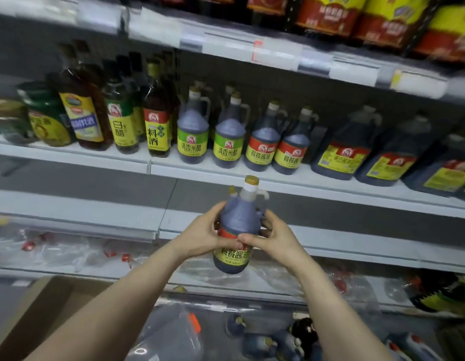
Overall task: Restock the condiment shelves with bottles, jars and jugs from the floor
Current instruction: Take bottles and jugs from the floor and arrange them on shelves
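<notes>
Left hand (200,238) and right hand (275,239), grip wrapped round dark bottle (236,214), yellow cap, red-and-yellow label

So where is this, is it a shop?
Probably a grocery shop aisle: long white metal shelves carry pale price-tag strips, matching dark plastic sauce bottles with red-and-yellow labels stand side by side, and the left hand and right hand hold one more dark sauce bottle.

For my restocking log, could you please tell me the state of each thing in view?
Held soy sauce bottle: capped, nearly upright, in the air.
Left hand: grips the bottle.
Right hand: grips the bottle.
Green-label bottles: capped, upright, shelved.
Red-label bottles: capped, upright, shelved.
Large jugs: upright, shelved.
Floor bottles: lying down.
</notes>
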